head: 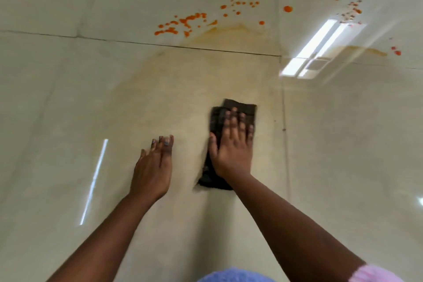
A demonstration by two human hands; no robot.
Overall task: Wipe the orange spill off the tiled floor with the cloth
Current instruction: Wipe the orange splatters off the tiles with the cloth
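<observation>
A dark folded cloth lies flat on the glossy cream tiled floor. My right hand presses on top of it, fingers spread, palm down. My left hand rests flat on the bare tile just left of the cloth, holding nothing. Orange spill lies farther away: thick blobs at upper centre, scattered drops to the right, and more specks at the far right. A pale orange smear stretches from the blobs down toward the cloth.
Dark grout lines cross the floor. A bright window reflection glares at the right, with a faint orange streak and red drops beside it. Blue and pink clothing shows at the bottom edge.
</observation>
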